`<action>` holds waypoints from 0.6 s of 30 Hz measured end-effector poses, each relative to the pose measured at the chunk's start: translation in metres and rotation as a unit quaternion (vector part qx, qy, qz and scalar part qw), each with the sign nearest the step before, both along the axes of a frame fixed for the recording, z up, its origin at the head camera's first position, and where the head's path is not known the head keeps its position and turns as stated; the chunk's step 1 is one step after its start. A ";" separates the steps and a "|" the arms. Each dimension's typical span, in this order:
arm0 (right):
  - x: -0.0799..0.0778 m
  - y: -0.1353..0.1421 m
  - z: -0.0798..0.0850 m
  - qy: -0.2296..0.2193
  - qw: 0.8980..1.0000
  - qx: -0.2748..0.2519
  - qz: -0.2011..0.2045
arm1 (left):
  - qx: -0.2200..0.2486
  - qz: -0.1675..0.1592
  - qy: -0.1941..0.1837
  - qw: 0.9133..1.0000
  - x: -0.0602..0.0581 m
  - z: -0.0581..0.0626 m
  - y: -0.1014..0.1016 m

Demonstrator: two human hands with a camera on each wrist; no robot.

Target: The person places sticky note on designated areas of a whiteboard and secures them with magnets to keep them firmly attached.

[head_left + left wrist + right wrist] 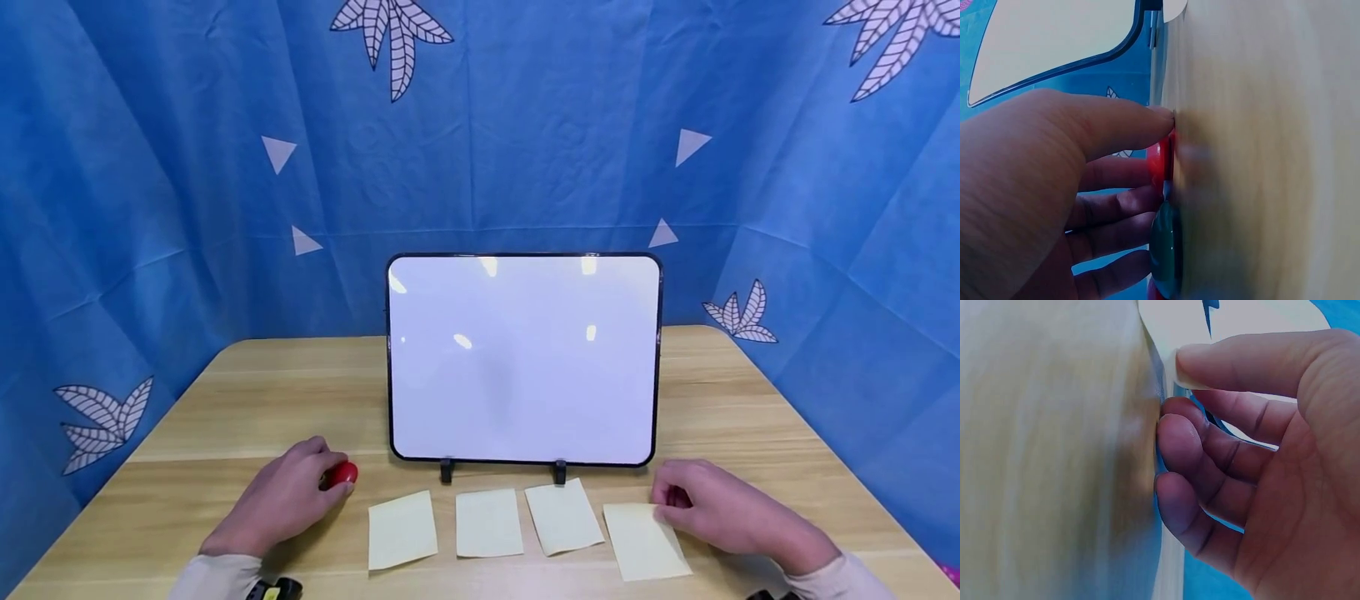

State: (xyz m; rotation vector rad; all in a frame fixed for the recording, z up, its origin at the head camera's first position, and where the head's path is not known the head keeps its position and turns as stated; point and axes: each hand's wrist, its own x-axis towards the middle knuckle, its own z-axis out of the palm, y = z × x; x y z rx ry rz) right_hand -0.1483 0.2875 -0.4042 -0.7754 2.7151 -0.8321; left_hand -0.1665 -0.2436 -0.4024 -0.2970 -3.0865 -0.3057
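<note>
My left hand (288,497) is low over the table at the left, its thumb and forefinger pinching a glossy round red magnet (1159,164). A dark green magnet (1166,249) sits under the other fingers of that hand, and a bit of another red one shows below it. At the right, my right hand (720,508) pinches the upper right corner of a pale yellow sticky note (647,543) between thumb and forefinger. Its remaining fingers are curled near the tabletop. Three more pale notes, a left one (402,531), a middle one (489,523) and a tilted one (565,518), lie in a row.
A black-framed whiteboard (525,358) stands upright behind the notes on two small black feet (446,471). The wooden table (300,383) reaches back to a blue patterned curtain (547,150), which also hangs along both sides.
</note>
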 end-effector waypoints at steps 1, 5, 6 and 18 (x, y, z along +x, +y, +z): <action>0.000 0.000 0.000 -0.002 1.000 -0.005 0.000 | 0.002 0.002 0.000 1.000 0.000 0.000 0.000; 0.000 0.000 0.000 -0.011 1.000 -0.019 -0.004 | 0.006 0.005 -0.001 1.000 0.001 0.000 0.000; 0.000 0.000 0.000 -0.013 1.000 -0.022 -0.007 | 0.005 0.008 -0.002 1.000 0.001 -0.001 0.000; -0.001 0.000 0.002 -0.014 0.998 -0.054 -0.027 | -0.007 0.002 0.015 1.000 -0.002 -0.002 -0.001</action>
